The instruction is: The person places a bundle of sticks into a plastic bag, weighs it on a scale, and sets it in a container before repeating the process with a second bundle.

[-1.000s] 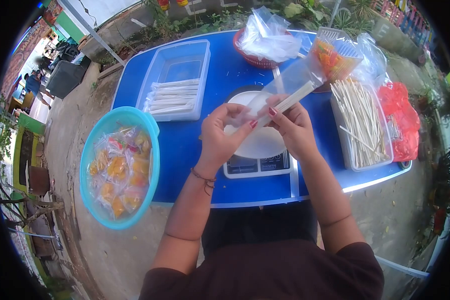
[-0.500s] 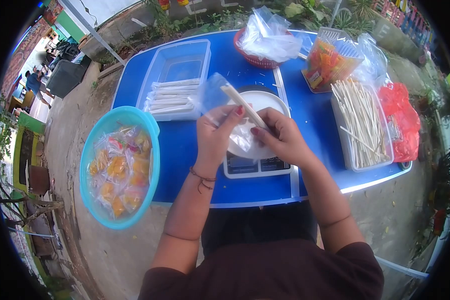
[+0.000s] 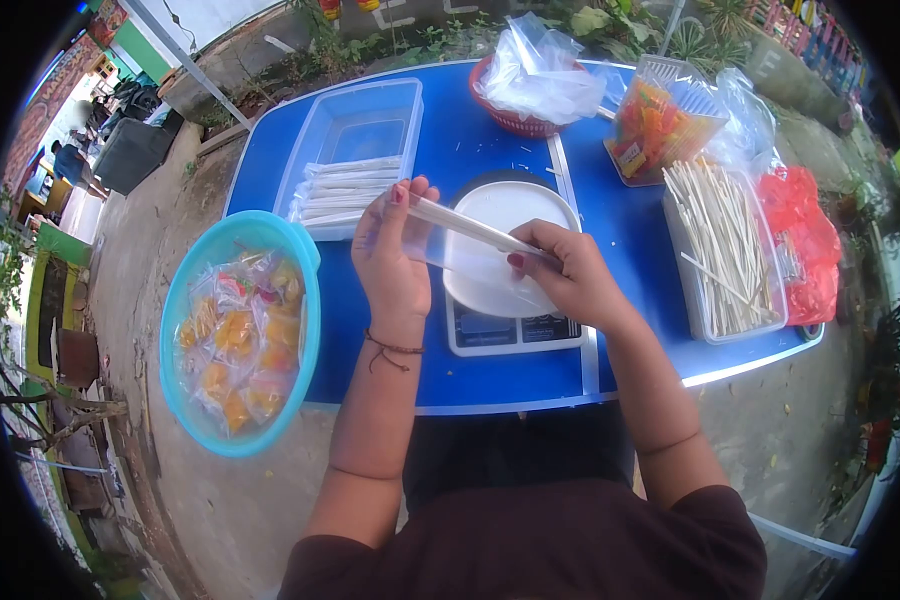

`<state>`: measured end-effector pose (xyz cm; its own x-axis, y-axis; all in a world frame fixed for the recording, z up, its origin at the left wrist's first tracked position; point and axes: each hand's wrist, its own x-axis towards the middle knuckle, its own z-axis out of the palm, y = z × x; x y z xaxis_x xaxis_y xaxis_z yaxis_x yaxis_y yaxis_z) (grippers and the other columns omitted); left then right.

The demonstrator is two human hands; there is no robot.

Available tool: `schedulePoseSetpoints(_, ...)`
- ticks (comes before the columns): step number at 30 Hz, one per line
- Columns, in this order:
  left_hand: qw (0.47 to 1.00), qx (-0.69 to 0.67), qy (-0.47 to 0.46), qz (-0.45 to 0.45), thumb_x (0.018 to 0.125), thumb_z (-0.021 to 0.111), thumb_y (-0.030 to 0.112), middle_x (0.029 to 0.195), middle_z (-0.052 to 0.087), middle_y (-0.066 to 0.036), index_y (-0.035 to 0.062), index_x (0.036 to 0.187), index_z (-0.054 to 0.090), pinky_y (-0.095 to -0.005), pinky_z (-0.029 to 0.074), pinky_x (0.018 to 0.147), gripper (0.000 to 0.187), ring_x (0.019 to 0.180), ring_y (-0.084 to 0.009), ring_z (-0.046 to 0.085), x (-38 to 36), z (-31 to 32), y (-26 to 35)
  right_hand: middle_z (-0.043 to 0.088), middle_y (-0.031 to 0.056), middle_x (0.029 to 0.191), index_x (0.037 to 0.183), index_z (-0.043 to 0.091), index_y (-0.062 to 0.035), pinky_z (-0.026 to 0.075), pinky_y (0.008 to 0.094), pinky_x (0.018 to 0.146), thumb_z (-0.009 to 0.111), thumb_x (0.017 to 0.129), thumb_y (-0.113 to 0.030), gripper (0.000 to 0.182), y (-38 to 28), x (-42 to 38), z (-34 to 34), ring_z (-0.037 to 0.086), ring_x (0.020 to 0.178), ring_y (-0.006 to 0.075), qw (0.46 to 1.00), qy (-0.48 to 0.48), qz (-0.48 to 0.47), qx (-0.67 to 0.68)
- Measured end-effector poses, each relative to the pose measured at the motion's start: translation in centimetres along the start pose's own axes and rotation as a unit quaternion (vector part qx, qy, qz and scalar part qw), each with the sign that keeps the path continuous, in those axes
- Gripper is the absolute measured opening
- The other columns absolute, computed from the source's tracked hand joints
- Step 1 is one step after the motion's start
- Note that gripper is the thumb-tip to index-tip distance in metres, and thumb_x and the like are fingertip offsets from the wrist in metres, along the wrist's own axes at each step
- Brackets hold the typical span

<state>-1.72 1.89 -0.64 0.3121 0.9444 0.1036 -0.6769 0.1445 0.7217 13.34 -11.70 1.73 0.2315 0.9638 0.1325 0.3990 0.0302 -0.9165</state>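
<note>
A slim bundle of pale sticks (image 3: 475, 228) in a clear plastic sleeve slants across in front of me, over the kitchen scale. My left hand (image 3: 395, 250) pinches its upper left end between thumb and fingers. At the lower right end, my right hand (image 3: 573, 275) is closed around the bundle, and loose clear plastic hangs beneath. Below both hands is the white scale (image 3: 490, 340) with a round white plate (image 3: 505, 200) on it. Left of my left hand, similar wrapped bundles (image 3: 345, 193) lie in a clear plastic tub (image 3: 411, 125).
A turquoise basin (image 3: 308, 330) of bagged yellow-orange items stands at left. On the blue table (image 3: 370, 345) are a red basket (image 3: 520, 122) of clear bags, a container of orange packets (image 3: 650, 125), a box of loose sticks (image 3: 725, 260) and a red plastic bag (image 3: 810, 245).
My left hand has moved left, and the sticks have gone from a steep tilt to a flatter one. The plastic now lies along them instead of spreading out loosely. My right hand barely moved.
</note>
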Motion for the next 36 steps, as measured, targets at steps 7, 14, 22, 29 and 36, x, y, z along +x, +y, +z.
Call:
schedulePoseSetpoints(7,0.995,-0.067,0.067,0.006,0.092,0.069,0.019,0.115,0.066,-0.013,0.0031,0.115,0.063,-0.0346,0.051,0.098,0.029,0.110,-0.0245,0.064,1.0,-0.9,0.0,0.067,0.0088,0.078,0.101,0.065,0.0020,0.050,0.0294,0.075,0.060,0.090,0.002,0.012,0.3,0.0,-0.1,0.063,0.076,0.0132,1.000,0.021,-0.007,0.004)
schedulePoseSetpoints(14,0.974,0.081,-0.161,-0.137,0.091,0.069,0.013,0.114,0.068,-0.014,-0.0020,0.118,0.062,-0.0337,0.055,0.089,0.032,0.106,-0.0243,0.066,-0.9,0.4,-0.8,0.067,0.0044,0.076,0.100,0.065,0.0010,0.047,0.0247,0.062,0.063,0.092,-0.002,0.008,0.4,0.0,-0.2,0.059,0.069,0.0068,0.994,0.052,0.054,0.086)
schedulePoseSetpoints(22,0.979,0.136,-0.099,-0.115,0.090,0.065,0.003,0.104,0.071,-0.015,-0.0034,0.115,0.065,-0.0257,0.057,0.076,0.025,0.094,-0.0235,0.071,-0.9,0.8,-0.3,0.067,0.0121,0.106,0.118,0.060,0.0012,0.055,0.0265,0.077,0.057,0.089,0.008,0.030,2.1,0.5,0.5,0.068,0.094,0.0148,0.979,0.090,-0.059,0.173)
schedulePoseSetpoints(29,0.978,0.113,-0.109,-0.136,0.091,0.060,0.001,0.104,0.071,-0.017,-0.0054,0.115,0.065,-0.0252,0.059,0.073,0.025,0.092,-0.0238,0.072,-0.7,0.5,-0.3,0.060,0.0126,0.131,0.133,0.055,-0.0044,0.054,0.0327,0.092,0.049,0.084,0.017,0.054,1.4,0.3,0.4,0.062,0.116,0.0244,0.985,0.053,-0.144,0.082)
schedulePoseSetpoints(36,0.980,0.113,-0.104,-0.124,0.091,0.061,0.002,0.102,0.071,-0.016,-0.0056,0.113,0.066,-0.0262,0.059,0.071,0.024,0.090,-0.0243,0.073,-0.6,0.5,0.0,0.056,0.0170,0.137,0.137,0.053,-0.0052,0.055,0.0374,0.091,0.044,0.085,0.018,0.058,1.2,0.2,0.6,0.062,0.116,0.0324,0.979,0.030,-0.202,-0.026)
